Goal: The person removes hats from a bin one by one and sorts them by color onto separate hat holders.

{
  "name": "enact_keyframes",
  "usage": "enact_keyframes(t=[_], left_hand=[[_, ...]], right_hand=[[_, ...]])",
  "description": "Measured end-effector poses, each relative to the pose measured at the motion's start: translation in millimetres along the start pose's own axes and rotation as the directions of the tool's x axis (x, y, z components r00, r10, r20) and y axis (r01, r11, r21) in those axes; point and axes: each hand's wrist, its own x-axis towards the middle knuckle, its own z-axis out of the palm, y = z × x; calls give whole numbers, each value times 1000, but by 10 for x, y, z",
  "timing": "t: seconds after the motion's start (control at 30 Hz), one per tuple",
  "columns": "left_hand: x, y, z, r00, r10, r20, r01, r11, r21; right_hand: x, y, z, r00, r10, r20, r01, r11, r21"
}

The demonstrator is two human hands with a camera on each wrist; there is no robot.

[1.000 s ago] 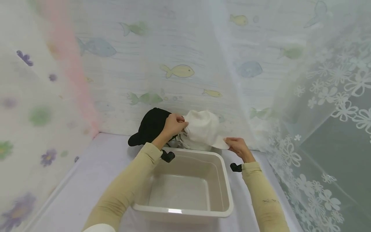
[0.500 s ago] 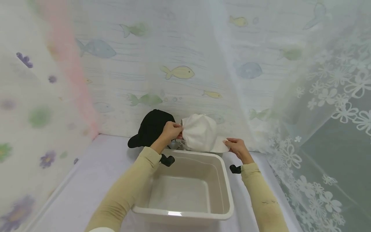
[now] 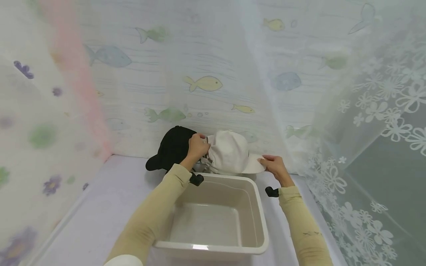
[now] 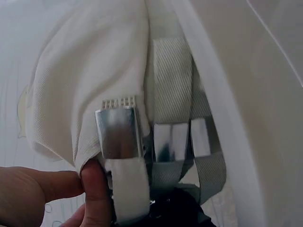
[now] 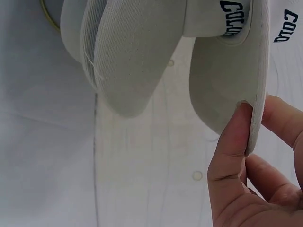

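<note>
A white baseball cap sits behind the bin, its brim toward the right, over other white caps. My left hand pinches the cap's rear edge beside its strap. Close up in the left wrist view, a metal buckle on that strap lies near the left thumb and finger; similar buckled straps line up beside it. My right hand pinches the brim between thumb and fingers. Dark lettering marks this cap's front. More pale brims stand apart from it at the left of the right wrist view.
A black cap lies to the left of the white ones, partly behind my left hand. In front stands a beige plastic bin on a pale cloth surface. Fish-printed curtain hangs behind, with a lacy flowered one at right.
The white cap has settled lower and its crumpled crown has become rounder. My left hand dipped, then rose slightly at the rear edge. My right hand keeps its pinch on the brim.
</note>
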Motion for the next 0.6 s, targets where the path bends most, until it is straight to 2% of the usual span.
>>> enact_keyframes(t=[0.2,0.33,0.43,0.5,0.6], left_hand=[[-54,-94,-24,996,66,58,-71,994,84],[-56,-111,-23,994,100,52,-105,990,92],[-42,-101,-14,996,84,11,-85,994,74],[-37,-84,-13,999,43,-12,-42,999,27],[-15,-30,-31,999,-39,6,39,996,-77]], right_hand=[[17,55,32,999,26,21,-26,1000,-2],[35,137,63,998,46,42,-48,998,28],[37,188,73,998,48,44,-49,998,25],[29,205,76,998,39,41,-40,999,12],[19,211,79,999,22,44,-21,1000,-13]])
